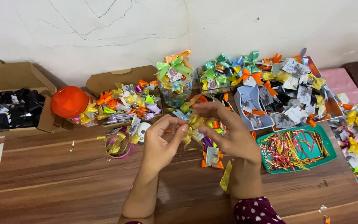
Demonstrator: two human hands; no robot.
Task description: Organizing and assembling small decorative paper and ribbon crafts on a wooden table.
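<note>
While the wooden surface (63, 174) carries everything, its far edge is lined with boxes: a cardboard box (9, 83) of black bows at the far left corner, a second box (121, 79) of mixed bows beside it, and a tray (303, 95) of tagged bows toward the far right corner. Near the right edge sits a green tray (326, 143) of thin coloured strips. A clear jar (175, 89) topped with a green bow stands at the far edge, middle. An orange lid (69, 101) lies left of the second box. Both hands meet over the middle of the surface, raised above it. The left hand (160, 143) pinches one side of a gold bow (195, 126) with thumb and fingertips; the right hand (228, 132) grips its other side, fingers curled over the top. Just below them lies a small orange bow (212, 157) with a tag.
</note>
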